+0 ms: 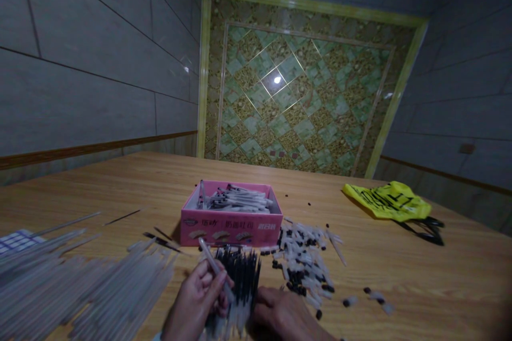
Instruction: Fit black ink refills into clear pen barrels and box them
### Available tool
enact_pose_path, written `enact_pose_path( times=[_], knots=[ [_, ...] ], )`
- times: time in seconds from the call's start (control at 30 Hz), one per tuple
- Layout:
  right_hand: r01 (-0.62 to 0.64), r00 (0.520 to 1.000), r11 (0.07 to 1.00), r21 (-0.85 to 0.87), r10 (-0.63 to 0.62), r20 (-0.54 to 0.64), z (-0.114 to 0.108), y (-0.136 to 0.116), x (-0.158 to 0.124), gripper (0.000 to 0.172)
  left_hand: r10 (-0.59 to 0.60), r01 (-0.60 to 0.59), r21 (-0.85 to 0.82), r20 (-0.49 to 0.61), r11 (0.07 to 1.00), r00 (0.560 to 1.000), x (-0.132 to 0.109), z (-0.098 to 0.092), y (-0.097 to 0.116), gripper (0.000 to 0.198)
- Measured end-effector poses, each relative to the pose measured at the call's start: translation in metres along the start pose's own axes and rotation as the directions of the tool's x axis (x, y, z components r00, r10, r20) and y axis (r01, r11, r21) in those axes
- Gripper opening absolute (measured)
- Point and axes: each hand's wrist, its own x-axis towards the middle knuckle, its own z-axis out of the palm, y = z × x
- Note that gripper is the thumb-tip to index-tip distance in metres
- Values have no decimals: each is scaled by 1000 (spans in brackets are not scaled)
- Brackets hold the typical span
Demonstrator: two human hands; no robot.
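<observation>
My left hand [198, 298] is closed around a clear pen barrel [214, 269] that sticks up and away from me. Just to its right, my right hand [286, 317] rests on the wooden table [420, 277] with fingers curled against a bundle of black pen refills [242, 277]; what it grips, if anything, is hidden. Behind the bundle stands a pink cardboard box [230, 226] holding several finished pens.
A big heap of clear pen barrels [80, 287] covers the table's left side. Pen caps and small black parts [306, 264] lie scattered right of the box. A yellow plastic bag [388, 200] and black scissors [426, 232] sit at the far right.
</observation>
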Motion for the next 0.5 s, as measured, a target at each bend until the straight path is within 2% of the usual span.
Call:
enact_pose_path(
  times=[0.1,0.2,0.27,0.33,0.4,0.47,0.5],
  knots=[
    [63,998,997,-41,-62,16,5,0,1,7,-12,12,0,-2,1000,1000,1,0,0,34],
    [123,992,991,-45,-124,-28,6,0,0,4,-10,10,-18,10,1000,1000,1,-1,0,34],
    [129,984,990,-53,-134,-115,4,1,-2,6,-21,21,-68,9,997,1000,1,-2,0,31],
    [100,956,995,-12,-99,-275,0,2,-6,14,-72,68,-163,-18,984,997,0,-2,1,29],
    [71,870,988,135,5,-492,-5,0,-10,15,-151,126,-293,-63,948,987,-1,-3,2,26],
    [93,728,923,372,193,-658,-10,-7,-14,11,-231,167,-415,-110,895,967,-1,-3,3,23],
    [123,654,860,495,305,-692,-11,-13,-15,9,-265,180,-462,-126,868,956,-1,-2,4,21]
  ],
)
